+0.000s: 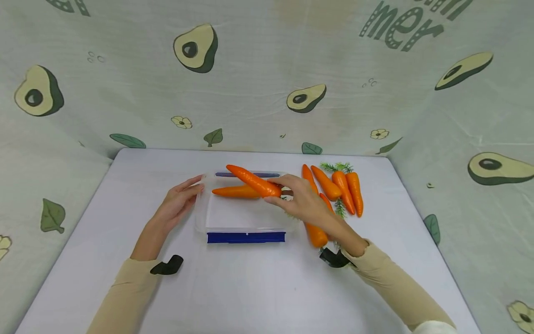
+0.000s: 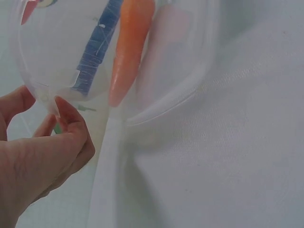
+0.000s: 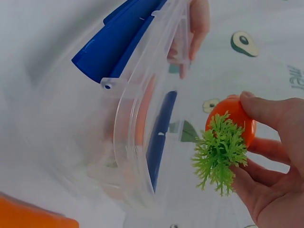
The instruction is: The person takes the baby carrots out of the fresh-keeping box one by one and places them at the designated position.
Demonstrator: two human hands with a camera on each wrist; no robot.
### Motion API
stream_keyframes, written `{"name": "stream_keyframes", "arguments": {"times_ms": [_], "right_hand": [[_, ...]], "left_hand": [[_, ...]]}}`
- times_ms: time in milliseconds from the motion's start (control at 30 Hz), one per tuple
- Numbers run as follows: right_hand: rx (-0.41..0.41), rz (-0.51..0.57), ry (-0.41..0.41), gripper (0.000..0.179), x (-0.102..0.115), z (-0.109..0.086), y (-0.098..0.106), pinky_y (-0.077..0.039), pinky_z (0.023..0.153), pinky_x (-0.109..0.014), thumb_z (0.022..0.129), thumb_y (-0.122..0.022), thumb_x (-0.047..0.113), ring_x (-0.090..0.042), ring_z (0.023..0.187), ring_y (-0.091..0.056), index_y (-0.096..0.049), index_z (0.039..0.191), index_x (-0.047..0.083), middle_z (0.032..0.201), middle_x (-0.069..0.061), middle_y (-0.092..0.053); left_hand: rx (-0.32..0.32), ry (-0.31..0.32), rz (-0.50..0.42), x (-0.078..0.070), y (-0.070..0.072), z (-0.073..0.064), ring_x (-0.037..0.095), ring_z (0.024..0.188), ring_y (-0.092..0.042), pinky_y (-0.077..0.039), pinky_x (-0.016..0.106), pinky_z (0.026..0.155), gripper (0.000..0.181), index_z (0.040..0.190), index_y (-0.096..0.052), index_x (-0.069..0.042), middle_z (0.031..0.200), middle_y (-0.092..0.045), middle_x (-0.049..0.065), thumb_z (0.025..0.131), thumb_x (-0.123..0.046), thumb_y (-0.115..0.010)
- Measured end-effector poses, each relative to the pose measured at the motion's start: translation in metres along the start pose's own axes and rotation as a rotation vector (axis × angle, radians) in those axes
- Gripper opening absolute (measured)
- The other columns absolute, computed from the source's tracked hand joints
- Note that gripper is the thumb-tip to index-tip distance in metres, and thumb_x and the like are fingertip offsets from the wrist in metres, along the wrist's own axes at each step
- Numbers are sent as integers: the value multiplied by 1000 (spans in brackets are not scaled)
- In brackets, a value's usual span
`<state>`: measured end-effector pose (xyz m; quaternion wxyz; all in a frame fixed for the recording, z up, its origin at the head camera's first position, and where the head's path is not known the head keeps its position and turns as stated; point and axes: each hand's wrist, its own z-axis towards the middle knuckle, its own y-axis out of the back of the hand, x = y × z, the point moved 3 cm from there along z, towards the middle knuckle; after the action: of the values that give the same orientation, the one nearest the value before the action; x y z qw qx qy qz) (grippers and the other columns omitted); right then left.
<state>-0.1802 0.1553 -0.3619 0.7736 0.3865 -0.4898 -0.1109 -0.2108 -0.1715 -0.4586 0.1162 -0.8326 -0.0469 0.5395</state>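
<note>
A clear plastic box (image 1: 202, 218) with blue clips (image 1: 246, 237) stands open in the middle of the table, one carrot (image 1: 232, 192) lying inside along its far side. My left hand (image 1: 177, 204) pinches the box's left far rim between thumb and fingers, as the left wrist view also shows. In my right hand (image 1: 306, 199) is a second carrot (image 1: 251, 180), gripped at its thick end and held over the box, its tip pointing to the far left. Its frilly green top (image 3: 218, 152) hangs beside my fingers in the right wrist view.
Right of the box lie several loose carrots, among them a short one (image 1: 327, 182) and one at the far right (image 1: 355, 192), some with green tops. Part of the pile is behind my right forearm. A cloth printed with avocados (image 1: 306, 98) hangs behind the white table (image 1: 250, 287).
</note>
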Motion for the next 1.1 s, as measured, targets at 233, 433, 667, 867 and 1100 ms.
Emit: {"name": "stream_keyframes", "arguments": {"times_ms": [233, 433, 667, 867, 1100], "right_hand": [[-90, 8, -12, 49, -10, -13, 18, -61, 86, -40, 91, -81, 22, -25, 103, -69, -67, 133, 1, 122, -12, -70], [-141, 51, -87, 50, -23, -26, 30, -61, 84, -38, 91, -82, 21, -28, 104, -72, -66, 133, -1, 123, -14, -69], [-236, 21, -110, 51, -40, -46, 41, -60, 83, -37, 88, -84, 15, -33, 103, -71, -66, 132, -3, 121, -19, -68], [-270, -3, -192, 52, -56, -66, 50, -62, 74, -34, 88, -84, 15, -36, 95, -74, -66, 133, -2, 114, -19, -65], [-343, -61, -191, 48, -74, -90, 59, -54, 77, -11, 88, -84, 14, -32, 97, -72, -68, 130, 0, 119, -19, -70]], "left_hand": [[-30, 6, -5, 0, 0, 0, 10, 132, -42, -33, 27, 117, 67, 159, -41, -14, 166, -29, 5, 100, -23, -70], [-68, -1, 74, 2, 1, 4, 10, 120, -47, -40, 19, 110, 70, 158, -44, -17, 155, -40, 6, 97, -32, -75], [-112, 9, 125, 5, 1, 5, 14, 118, -48, -44, 15, 99, 69, 156, -47, -21, 132, -52, -4, 96, -36, -75], [-105, -6, 122, 5, -2, 6, 17, 129, -45, -37, 22, 114, 69, 157, -46, -21, 153, -42, 4, 96, -36, -75], [-61, -22, 103, 2, -3, 2, 16, 129, -45, -34, 26, 117, 70, 159, -42, -19, 159, -37, 5, 98, -34, -73]]}}
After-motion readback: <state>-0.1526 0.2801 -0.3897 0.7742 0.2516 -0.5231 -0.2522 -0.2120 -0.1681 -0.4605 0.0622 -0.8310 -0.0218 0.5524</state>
